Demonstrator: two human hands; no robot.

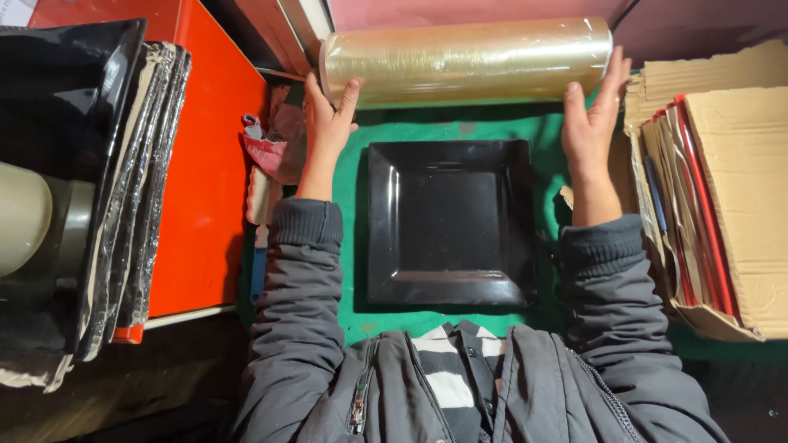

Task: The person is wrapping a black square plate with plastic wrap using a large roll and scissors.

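Your left hand point(327, 123) presses flat against the left end of the big roll of cling film point(466, 59), fingers straight and spread, thumb up along the rim. Your right hand point(593, 115) does the same at the other end, palm open, fingers stretched upward against the side of the roll; neither hand closes around it. The roll lies crosswise at the far edge of the green felt mat point(361, 320), a thick, glossy cylinder with a pale yellowish sheen. Between your forearms, flat on the mat, sits a square black plate point(447, 221), shiny, with a wide rim and a sunken centre. To your left, a smooth orange board point(205, 164) lies beside a stack of wrapped black plates point(123, 189) standing on edge, their film crinkled. A crumpled pink rag point(267, 148) lies near your left wrist. To your right, a worn cardboard box point(730, 189) holds flat sheets on edge.
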